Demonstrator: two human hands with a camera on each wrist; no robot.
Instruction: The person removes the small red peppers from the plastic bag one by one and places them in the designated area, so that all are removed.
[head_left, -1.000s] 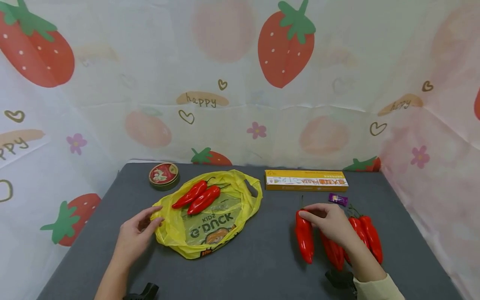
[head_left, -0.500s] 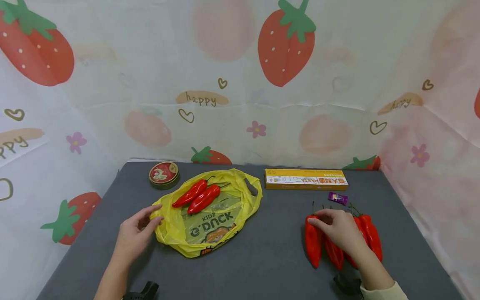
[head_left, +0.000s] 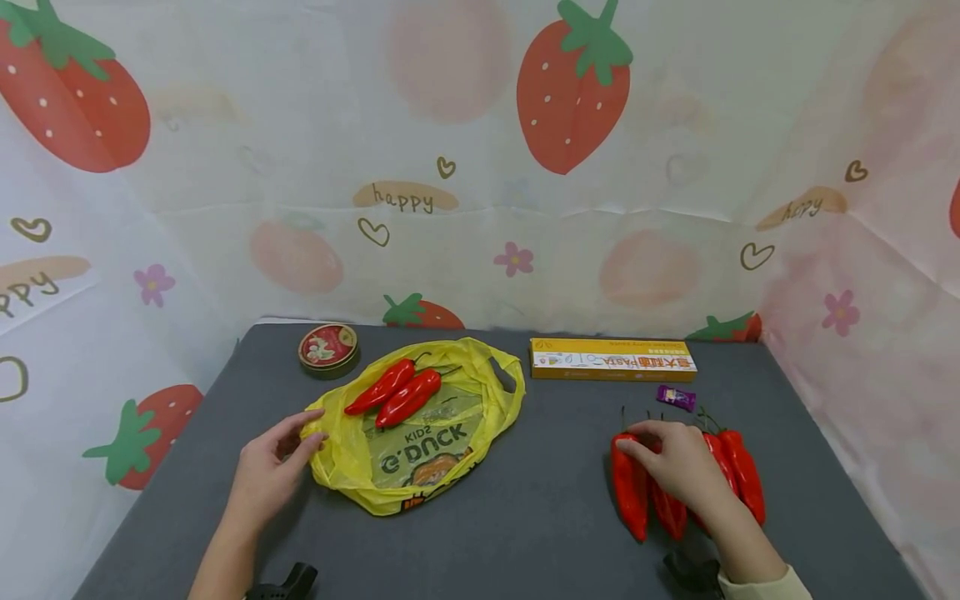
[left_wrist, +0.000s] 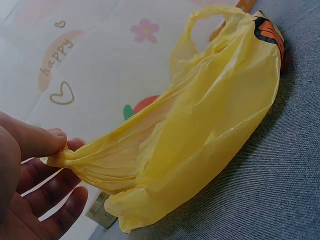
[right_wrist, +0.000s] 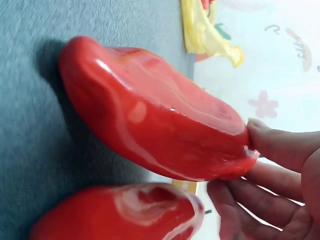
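Observation:
My left hand pinches the left edge of a yellow plastic bag between thumb and forefinger. In the left wrist view the bag is drawn to a gathered corner at the fingertips. Two red chili peppers lie on the bag toward its back. On the right, my right hand pinches the stem end of a red chili pepper; the right wrist view shows this pepper slanting, its tip low by the table. Beside it, several more red peppers lie partly hidden by the hand.
A round red-lidded tin stands behind the bag at the back left. A yellow pasta box lies along the back right, with a small purple packet in front. A strawberry-print cloth hangs behind the grey table.
My right hand has moved a little to the right and down with the pinched pepper, bringing it close to the other peppers. The left hand and bag have stayed put.

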